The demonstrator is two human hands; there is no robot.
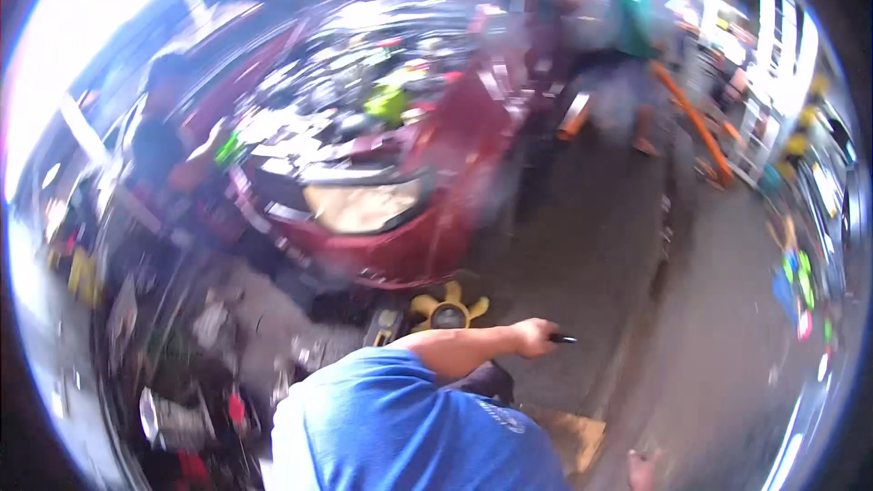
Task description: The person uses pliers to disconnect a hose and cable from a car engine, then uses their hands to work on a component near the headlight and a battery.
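Observation:
From the blue sleeve, my left arm reaches across to the right. My left hand (535,337) is closed around a short black object (564,339) like a tool handle; only its end sticks out past the fingers. Beyond that forearm lies a yellow fan (450,315) with a dark hub, and beside it a small dark box-shaped part (385,324). At the lower right edge is a blurred skin-coloured shape (642,469); whether it is my right hand or a foot, I cannot tell. A light wooden board (577,436) lies near my body.
A dark red vehicle body (382,259) full of jumbled parts stands ahead. One person (159,141) is at its left side; another in green (632,18) stands far right, near an orange bar (696,123). Loose items, including a whitish can-like thing (173,418), clutter the left floor.

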